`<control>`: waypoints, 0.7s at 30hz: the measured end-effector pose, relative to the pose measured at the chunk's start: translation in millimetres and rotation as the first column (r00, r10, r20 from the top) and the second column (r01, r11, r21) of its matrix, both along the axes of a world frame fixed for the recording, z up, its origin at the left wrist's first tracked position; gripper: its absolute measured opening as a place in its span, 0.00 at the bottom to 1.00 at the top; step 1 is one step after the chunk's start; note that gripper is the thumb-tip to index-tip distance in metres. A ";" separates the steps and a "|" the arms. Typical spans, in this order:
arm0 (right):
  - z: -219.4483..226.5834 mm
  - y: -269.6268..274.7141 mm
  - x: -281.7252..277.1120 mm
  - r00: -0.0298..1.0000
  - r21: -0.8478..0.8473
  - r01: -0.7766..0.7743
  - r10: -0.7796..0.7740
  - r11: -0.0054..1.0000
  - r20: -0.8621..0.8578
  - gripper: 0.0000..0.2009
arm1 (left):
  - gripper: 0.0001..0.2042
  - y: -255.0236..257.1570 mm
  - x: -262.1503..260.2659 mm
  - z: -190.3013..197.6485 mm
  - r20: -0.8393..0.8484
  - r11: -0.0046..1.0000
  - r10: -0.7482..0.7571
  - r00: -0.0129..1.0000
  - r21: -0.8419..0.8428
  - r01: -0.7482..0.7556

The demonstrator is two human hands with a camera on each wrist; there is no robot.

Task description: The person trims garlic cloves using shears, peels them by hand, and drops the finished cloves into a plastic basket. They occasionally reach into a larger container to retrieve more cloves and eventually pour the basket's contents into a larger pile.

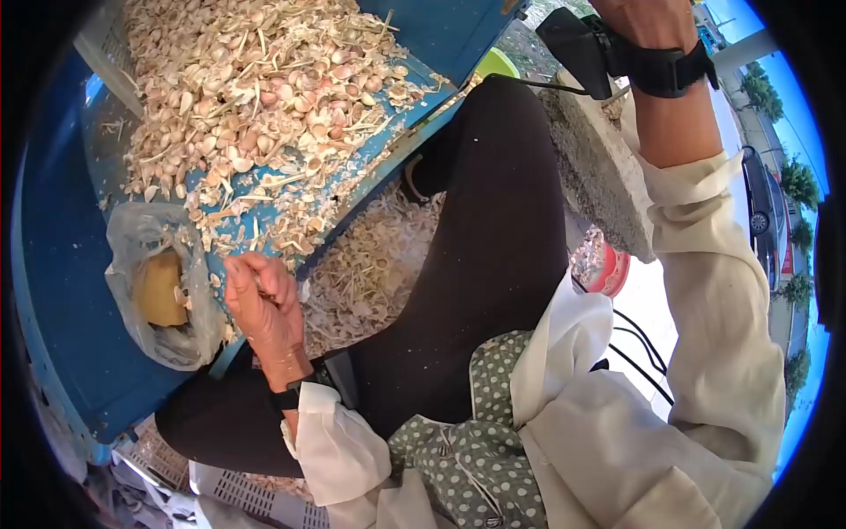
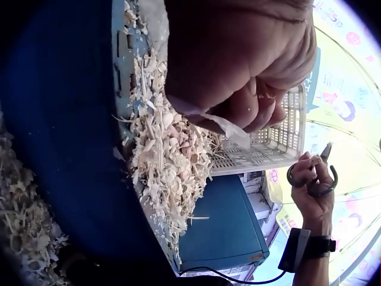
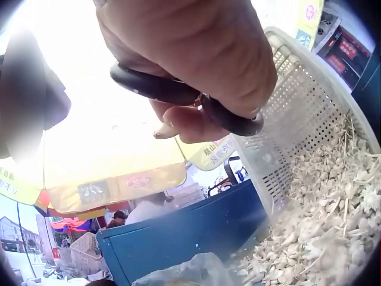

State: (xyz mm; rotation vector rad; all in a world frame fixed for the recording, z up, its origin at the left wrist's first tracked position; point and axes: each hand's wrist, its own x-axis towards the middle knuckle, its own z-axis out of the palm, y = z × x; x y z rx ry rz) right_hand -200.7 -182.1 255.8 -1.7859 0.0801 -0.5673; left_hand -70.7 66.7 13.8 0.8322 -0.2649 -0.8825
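My left hand (image 1: 269,309) is at the near edge of the blue table, fingers curled. In the left wrist view, a pale papery piece of garlic skin (image 2: 233,134) sticks out from between its thumb and fingers; anything deeper in the grip is hidden. Raised at the upper right, my right hand (image 1: 648,19) runs partly out of the head view. It grips black-handled scissors (image 3: 156,88), fingers through the loops, with the short blades pointing up in the left wrist view. A heap of garlic cloves (image 1: 264,97) with stalks and loose skins covers the tabletop beyond the left hand.
A clear plastic bag (image 1: 198,331) with a yellowish-brown block (image 1: 160,291) lies left of the left hand on the blue table (image 1: 62,264). A white slotted basket (image 3: 286,107) tips over the heap. Skins cover the ground below. A red bucket (image 1: 614,269) and concrete slab (image 1: 599,167) stand right.
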 end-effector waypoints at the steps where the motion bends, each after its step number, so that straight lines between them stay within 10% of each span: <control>1: 12.1 -1.9 -16.1 1.000 -0.116 0.001 -0.003 0.993 -0.015 0.13 | 0.17 -2.7 0.8 1.1 0.038 0.999 0.042 0.998 0.002 -0.042; 5: -37.2 30.9 -48.4 0.981 -0.464 0.191 -0.177 0.865 0.073 0.11 | 0.24 -16.7 -39.3 33.7 0.386 0.993 -0.119 0.915 0.055 0.106; 11: -139.4 118.1 -25.9 0.942 0.286 0.302 -0.238 0.910 -0.238 0.11 | 0.16 5.4 -68.1 37.2 0.290 0.976 -0.212 0.933 0.100 0.191; 19: -169.3 143.4 -33.1 0.966 0.480 0.237 -0.153 0.845 -0.208 0.11 | 0.16 17.6 -77.8 21.2 0.142 0.974 -0.221 0.965 0.081 0.211; 21: -173.7 139.7 -39.1 0.990 0.740 0.086 0.024 0.667 -0.136 0.11 | 0.16 21.6 -79.4 22.1 0.146 0.973 -0.229 0.962 0.068 0.221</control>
